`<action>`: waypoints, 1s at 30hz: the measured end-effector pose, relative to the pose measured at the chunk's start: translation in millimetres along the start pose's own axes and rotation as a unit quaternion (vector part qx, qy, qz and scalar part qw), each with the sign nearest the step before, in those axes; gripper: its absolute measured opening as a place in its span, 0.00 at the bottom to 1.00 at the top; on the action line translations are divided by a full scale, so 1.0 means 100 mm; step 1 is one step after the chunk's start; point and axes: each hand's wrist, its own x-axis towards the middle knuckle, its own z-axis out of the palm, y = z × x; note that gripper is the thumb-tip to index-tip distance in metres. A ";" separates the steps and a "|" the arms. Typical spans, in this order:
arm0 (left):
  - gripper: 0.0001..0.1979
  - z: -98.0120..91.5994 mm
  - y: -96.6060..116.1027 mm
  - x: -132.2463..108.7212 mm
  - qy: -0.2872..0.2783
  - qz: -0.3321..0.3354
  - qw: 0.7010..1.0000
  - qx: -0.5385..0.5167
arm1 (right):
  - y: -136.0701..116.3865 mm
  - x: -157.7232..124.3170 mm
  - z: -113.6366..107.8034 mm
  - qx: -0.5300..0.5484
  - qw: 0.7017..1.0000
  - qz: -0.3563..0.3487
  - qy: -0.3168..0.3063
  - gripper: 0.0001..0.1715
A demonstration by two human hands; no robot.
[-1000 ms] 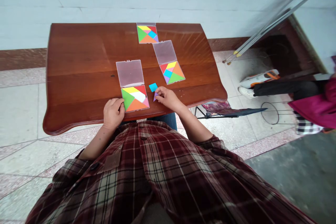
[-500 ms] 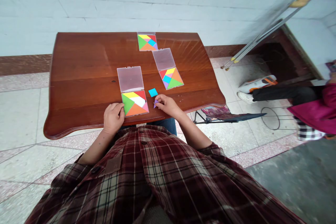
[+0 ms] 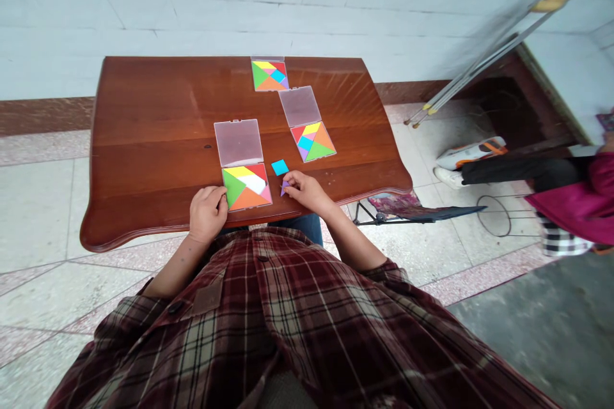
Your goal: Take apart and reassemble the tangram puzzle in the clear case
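Near the table's front edge lies an open tangram case (image 3: 240,140), its clear lid folded back. Green, yellow, red, orange and pink pieces sit in it around a white bare gap. At the case's left edge, my left hand (image 3: 208,211) is closed, thumb and bent forefinger holding the rim. Just right of the case, my right hand (image 3: 306,193) pinches a small purple triangle tangram piece (image 3: 284,188), partly hidden by the fingers. A blue square tangram piece (image 3: 279,167) lies loose on the wood, just beyond my right fingertips.
Two more filled tangram cases, one at the right (image 3: 316,144) and one at the far edge (image 3: 268,77), lie on the brown table (image 3: 153,115). A folding chair (image 3: 403,208), crutches (image 3: 446,92) and a seated person's leg (image 3: 499,172) are at the right.
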 end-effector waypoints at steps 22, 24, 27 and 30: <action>0.13 -0.01 0.04 0.01 -0.012 -0.014 1.000 -0.007 | -0.08 0.04 -0.05 0.026 1.000 -0.015 0.005 0.10; 0.13 -0.02 0.05 0.01 -0.013 -0.013 1.000 -0.004 | -0.06 0.04 -0.03 0.028 0.999 -0.014 0.004 0.11; 0.13 -0.03 0.05 0.01 -0.010 -0.010 1.000 0.002 | -0.03 0.04 0.00 0.031 0.999 -0.010 0.002 0.11; 0.12 -0.02 0.04 0.01 -0.011 -0.011 1.000 0.003 | -0.02 0.04 0.01 0.035 0.999 -0.002 -0.004 0.12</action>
